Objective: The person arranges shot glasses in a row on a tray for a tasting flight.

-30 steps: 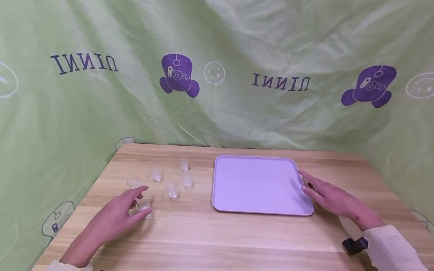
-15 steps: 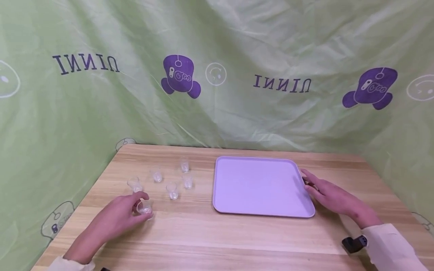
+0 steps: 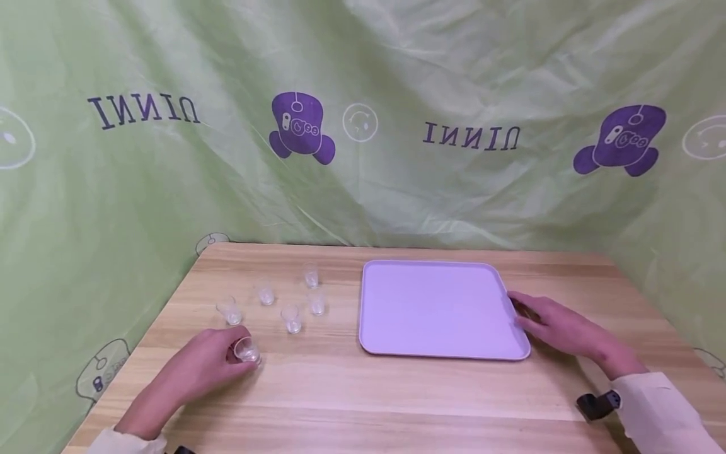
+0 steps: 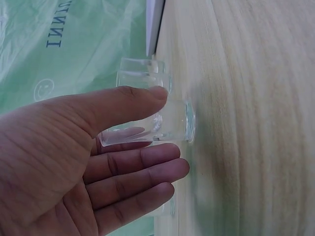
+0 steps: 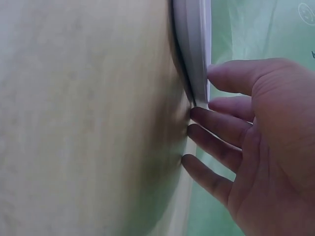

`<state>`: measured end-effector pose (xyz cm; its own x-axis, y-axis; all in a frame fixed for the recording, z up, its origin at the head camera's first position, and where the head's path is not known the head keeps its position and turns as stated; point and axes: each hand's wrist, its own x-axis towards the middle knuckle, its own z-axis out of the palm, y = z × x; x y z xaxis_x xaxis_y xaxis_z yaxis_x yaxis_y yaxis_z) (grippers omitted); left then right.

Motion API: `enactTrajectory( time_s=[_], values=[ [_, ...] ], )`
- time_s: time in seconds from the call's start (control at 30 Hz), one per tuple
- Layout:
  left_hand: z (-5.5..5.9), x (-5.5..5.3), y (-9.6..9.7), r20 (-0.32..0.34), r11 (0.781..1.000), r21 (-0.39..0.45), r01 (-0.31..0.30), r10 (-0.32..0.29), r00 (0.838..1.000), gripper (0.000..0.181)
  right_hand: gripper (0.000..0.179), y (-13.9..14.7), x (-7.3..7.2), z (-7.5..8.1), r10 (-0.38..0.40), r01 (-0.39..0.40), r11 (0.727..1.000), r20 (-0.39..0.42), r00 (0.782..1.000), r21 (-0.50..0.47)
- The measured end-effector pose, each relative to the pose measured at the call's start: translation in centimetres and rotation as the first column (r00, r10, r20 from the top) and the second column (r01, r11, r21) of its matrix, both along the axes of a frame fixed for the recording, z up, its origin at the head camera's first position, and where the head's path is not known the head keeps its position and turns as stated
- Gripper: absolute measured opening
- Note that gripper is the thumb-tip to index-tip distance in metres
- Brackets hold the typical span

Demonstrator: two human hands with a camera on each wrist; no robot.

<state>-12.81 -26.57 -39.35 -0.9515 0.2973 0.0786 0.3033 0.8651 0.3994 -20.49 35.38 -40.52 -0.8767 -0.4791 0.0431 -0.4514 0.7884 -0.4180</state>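
Note:
In the head view my left hand (image 3: 195, 366) is at the near left, with thumb and index finger around a small clear shot glass (image 3: 247, 352). The left wrist view has the thumb across the near side of this glass (image 4: 176, 120) and the index finger behind it; the other three fingers are loosely extended. Its base is at or very near the wooden table. My right hand (image 3: 561, 325) is beside a lilac tray (image 3: 431, 309). Seen from the right wrist, its thumb touches the tray's rim (image 5: 197, 49), while the other fingertips reach down to the table.
Several more clear shot glasses stand behind the left hand, among them one at the left (image 3: 231, 313), one in front (image 3: 292, 320) and one at the back (image 3: 311, 277). Green printed cloth (image 3: 391, 195) hangs along the back and sides of the wooden table (image 3: 363, 403).
My left thumb and index finger, apart around the near shot glass a second ago, have come together on it. The right hand stays at the tray's right edge, and the tray keeps its place.

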Motion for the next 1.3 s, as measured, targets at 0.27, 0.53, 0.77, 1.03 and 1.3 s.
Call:
enactTrajectory(
  time_s=[0.27,0.53,0.77,1.03,1.3],
  values=[
    [-0.3,0.3,0.4,-0.004,1.0,-0.014,0.015,-0.015,1.0,0.031,0.058,0.0,0.2,-0.1,0.002,-0.002,1.0,0.012,1.0,-0.011],
    [0.1,-0.1,1.4,-0.043,0.996,-0.015,0.084,-0.085,0.995,0.025,0.059,-0.2,-0.1,-0.3,-0.003,0.003,1.0,0.029,1.0,-0.01],
    [0.8,-0.5,2.8,-0.07,0.991,-0.008,0.136,-0.136,0.988,0.026,0.058,-0.3,-0.2,0.0,-0.007,0.007,1.0,0.023,1.0,-0.02],
    [1.3,-1.5,6.2,-0.058,0.976,0.025,0.218,-0.216,0.975,0.025,0.059,-0.4,-0.1,0.1,-0.013,0.013,1.0,0.035,0.999,-0.012],
    [1.5,-4.0,12.1,-0.043,0.954,0.039,0.298,-0.296,0.954,0.023,0.059,-0.1,0.0,0.0,-0.034,0.034,0.999,0.051,0.998,-0.003]
  ],
)
